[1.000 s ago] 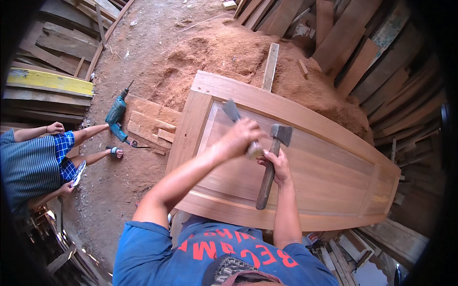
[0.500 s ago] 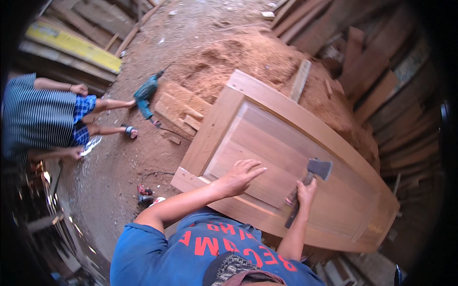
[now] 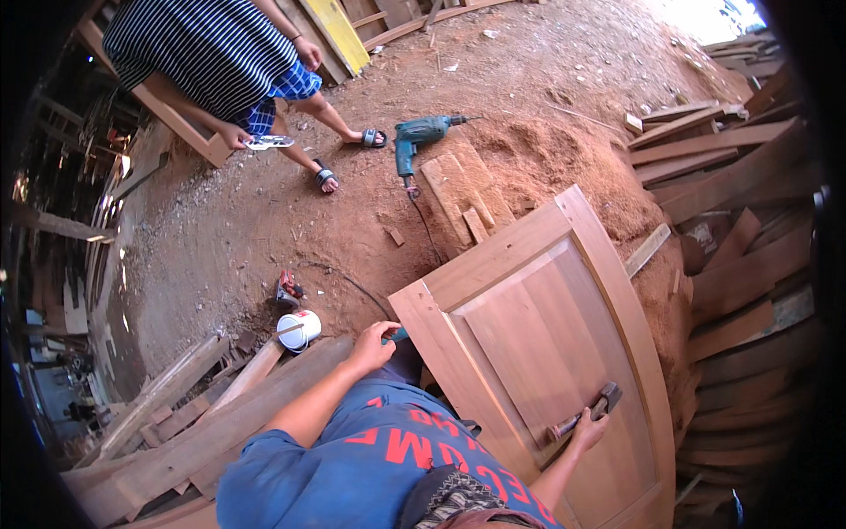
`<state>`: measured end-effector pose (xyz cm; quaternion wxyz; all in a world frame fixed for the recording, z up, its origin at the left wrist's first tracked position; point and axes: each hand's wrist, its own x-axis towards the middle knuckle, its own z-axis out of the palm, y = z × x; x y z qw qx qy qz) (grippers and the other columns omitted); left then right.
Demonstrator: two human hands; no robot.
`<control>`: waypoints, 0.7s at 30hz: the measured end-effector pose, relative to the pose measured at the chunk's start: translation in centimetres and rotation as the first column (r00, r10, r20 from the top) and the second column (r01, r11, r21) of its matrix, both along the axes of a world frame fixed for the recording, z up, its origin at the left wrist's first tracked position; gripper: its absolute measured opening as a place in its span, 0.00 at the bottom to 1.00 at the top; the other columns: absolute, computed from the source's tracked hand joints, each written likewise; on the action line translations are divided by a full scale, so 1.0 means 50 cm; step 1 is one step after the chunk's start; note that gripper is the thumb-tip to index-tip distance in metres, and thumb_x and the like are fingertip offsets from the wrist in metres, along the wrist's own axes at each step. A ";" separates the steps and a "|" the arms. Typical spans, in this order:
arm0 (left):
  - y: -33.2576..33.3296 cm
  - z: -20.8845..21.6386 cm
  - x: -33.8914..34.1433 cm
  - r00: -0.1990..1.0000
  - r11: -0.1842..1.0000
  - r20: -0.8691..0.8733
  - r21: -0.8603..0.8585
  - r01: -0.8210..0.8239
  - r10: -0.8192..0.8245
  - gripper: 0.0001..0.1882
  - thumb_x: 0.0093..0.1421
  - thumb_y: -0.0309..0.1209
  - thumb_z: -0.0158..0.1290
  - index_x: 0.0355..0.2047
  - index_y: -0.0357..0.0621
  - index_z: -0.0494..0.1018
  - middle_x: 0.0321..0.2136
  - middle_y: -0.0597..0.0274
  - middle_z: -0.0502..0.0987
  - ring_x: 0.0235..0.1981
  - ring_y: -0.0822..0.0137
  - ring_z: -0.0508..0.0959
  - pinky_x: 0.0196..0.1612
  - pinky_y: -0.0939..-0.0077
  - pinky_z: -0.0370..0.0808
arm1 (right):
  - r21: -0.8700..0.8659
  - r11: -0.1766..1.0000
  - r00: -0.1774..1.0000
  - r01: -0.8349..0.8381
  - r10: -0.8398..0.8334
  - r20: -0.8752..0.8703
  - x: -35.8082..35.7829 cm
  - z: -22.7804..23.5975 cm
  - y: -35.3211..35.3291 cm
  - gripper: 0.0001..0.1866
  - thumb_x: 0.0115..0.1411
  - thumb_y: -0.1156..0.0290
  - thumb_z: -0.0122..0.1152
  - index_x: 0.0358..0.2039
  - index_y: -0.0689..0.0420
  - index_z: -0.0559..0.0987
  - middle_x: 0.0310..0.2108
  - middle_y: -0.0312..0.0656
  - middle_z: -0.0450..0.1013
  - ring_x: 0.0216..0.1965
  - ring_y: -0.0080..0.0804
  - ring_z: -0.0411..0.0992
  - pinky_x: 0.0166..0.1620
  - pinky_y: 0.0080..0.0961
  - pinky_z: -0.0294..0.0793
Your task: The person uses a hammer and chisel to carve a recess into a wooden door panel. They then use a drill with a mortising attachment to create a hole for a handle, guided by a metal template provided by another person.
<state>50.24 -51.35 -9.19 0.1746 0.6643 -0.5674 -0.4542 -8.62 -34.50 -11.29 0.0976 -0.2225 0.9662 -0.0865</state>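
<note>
A wooden panel door [image 3: 538, 326] with a curved outer edge lies flat in front of me. My right hand [image 3: 589, 430] is closed round the handle of a hatchet [image 3: 606, 401], held over the door panel. A second tool's wooden handle [image 3: 560, 428] shows beside it in the same grip; its other end is hidden. My left hand [image 3: 374, 346] is off the door, just beside its near left corner, with its fingers loosely bent and apart. A small teal piece [image 3: 400, 335] shows at the fingertips; what it belongs to is hidden.
A teal power drill [image 3: 419, 137] lies by wooden boards [image 3: 463, 194], its cord trailing towards the door. Another person [image 3: 211, 66] stands at the far left, holding something whitish. A white bucket [image 3: 299, 330], a red tool [image 3: 287, 289], timber [image 3: 220, 414] and a sawdust heap [image 3: 564, 167] lie around.
My view has swung left. The left hand has moved from above the door panel to beside its corner. The right hand still grips the hatchet, whose head has turned.
</note>
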 end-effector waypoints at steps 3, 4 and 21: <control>-0.001 -0.070 0.057 0.985 0.987 -0.085 0.065 -0.145 0.150 0.24 0.60 0.23 0.58 0.58 0.37 0.81 0.47 0.50 0.86 0.47 0.59 0.87 0.55 0.63 0.83 | 0.093 0.996 1.000 0.002 0.000 -0.023 -0.015 0.000 -0.009 0.33 0.60 0.58 0.79 0.59 0.63 0.78 0.53 0.61 0.82 0.54 0.64 0.80 0.59 0.55 0.77; -0.010 -0.090 0.080 0.977 0.981 -0.106 0.090 -0.175 0.184 0.23 0.61 0.23 0.58 0.58 0.37 0.81 0.46 0.51 0.87 0.46 0.61 0.87 0.54 0.65 0.83 | 0.114 0.993 0.999 0.003 0.002 -0.045 -0.013 -0.006 -0.011 0.34 0.60 0.58 0.79 0.61 0.62 0.77 0.54 0.60 0.82 0.54 0.63 0.80 0.59 0.55 0.77; -0.131 -0.128 0.566 0.881 0.884 -0.109 0.138 -0.446 0.461 0.22 0.66 0.26 0.59 0.60 0.38 0.79 0.46 0.60 0.87 0.45 0.70 0.87 0.50 0.73 0.83 | -0.551 0.510 0.665 -0.660 0.738 -0.114 0.784 0.203 -0.600 0.06 0.65 0.74 0.70 0.37 0.62 0.81 0.45 0.53 0.77 0.51 0.57 0.75 0.57 0.49 0.75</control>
